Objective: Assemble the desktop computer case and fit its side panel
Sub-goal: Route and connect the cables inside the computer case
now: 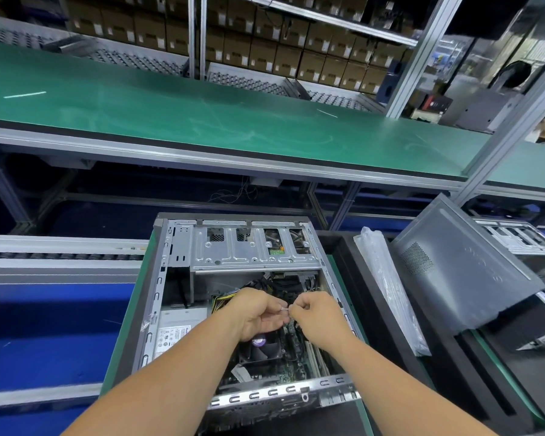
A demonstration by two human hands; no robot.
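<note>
Hands meet over the open case (183,278): left hand (252,313) and right hand (317,319) each pinch a small white tie (286,309); panel (466,272) lies right.

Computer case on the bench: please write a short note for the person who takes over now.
Left hand and right hand both pinch a small white tie above the open computer case, over the cables.
The case lies on its side; power supply, fan and drive cage are inside.
The side panel leans to the right, not fitted.
Left: finish the tie, then fit the panel.
</note>
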